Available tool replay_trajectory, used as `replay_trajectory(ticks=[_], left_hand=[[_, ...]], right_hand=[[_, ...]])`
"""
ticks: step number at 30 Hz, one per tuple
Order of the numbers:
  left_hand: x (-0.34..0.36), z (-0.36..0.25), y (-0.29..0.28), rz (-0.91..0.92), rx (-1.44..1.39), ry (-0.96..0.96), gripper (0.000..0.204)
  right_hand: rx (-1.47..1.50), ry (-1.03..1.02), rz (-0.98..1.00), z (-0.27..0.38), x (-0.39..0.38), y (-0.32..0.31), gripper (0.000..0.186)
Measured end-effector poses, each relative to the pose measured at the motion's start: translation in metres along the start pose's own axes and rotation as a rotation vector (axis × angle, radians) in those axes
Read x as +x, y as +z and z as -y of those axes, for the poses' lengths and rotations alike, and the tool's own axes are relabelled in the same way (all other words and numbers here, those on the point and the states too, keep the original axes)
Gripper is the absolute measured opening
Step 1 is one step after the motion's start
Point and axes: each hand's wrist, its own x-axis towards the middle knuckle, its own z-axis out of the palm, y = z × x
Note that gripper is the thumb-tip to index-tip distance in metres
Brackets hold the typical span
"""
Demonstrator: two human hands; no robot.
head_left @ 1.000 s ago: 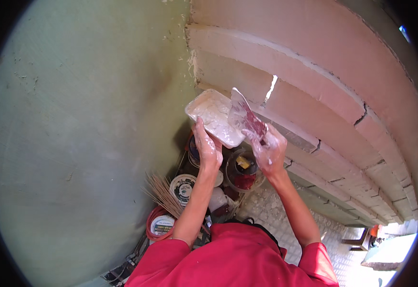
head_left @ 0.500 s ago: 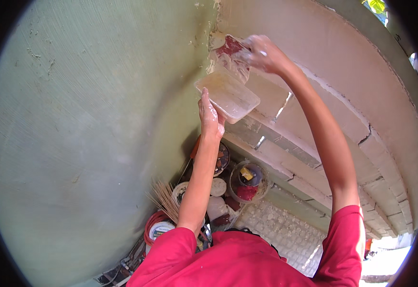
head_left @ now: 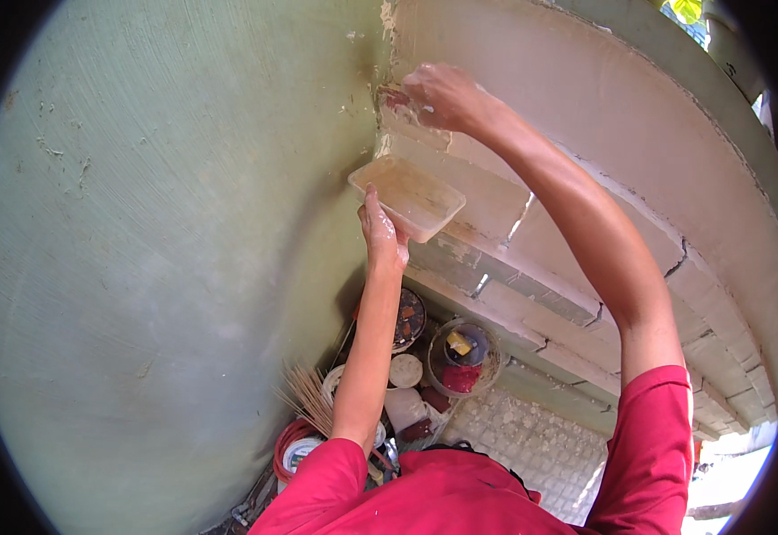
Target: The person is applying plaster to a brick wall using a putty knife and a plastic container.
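Observation:
My left hand [head_left: 384,234] is closed on the rim and side of a shallow rectangular translucent plastic tub [head_left: 411,198], smeared inside with pale residue. The tub is tilted, just below the wall corner. Higher up, my right hand [head_left: 442,96] grips a red putty spreader [head_left: 395,96] against the corner where the green wall [head_left: 184,178] meets the pinkish block wall [head_left: 532,71]. Most of the spreader is hidden behind the fingers. White putty marks both hands, and a rough strip of it [head_left: 384,143] runs down the corner.
Below, by the wall's foot, sit a round bucket [head_left: 496,358] holding a yellow-and-red item, a bundle of thin sticks [head_left: 303,392], a coiled red hose [head_left: 284,446] and several tubs. The tiled floor [head_left: 532,437] lies beneath. Open cracks [head_left: 677,257] and gaps cross the block wall.
My right hand has turned and pressed in toward the corner, covering most of the spreader. The left hand and tub sit slightly lower and farther left in view, apart from the spreader.

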Motion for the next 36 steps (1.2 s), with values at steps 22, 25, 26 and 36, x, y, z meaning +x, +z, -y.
replay_trajectory(ticks=[22, 25, 26, 36], left_hand=[[-0.031, 0.004, -0.008, -0.002, 0.038, 0.018, 0.067], [-0.038, 0.003, -0.005, -0.044, 0.091, -0.013, 0.068], [-0.042, 0.001, -0.008, -0.037, 0.086, -0.027, 0.069], [-0.051, 0.000, -0.026, -0.064, 0.107, -0.051, 0.067]], right_hand=[[-0.031, -0.122, -0.114, 0.011, 0.007, -0.003, 0.015], [-0.080, -0.215, -0.139, -0.008, 0.013, 0.034, 0.012], [-0.070, -0.225, -0.181, -0.006, 0.016, 0.034, 0.011], [-0.015, -0.135, -0.219, 0.009, 0.020, 0.021, 0.018]])
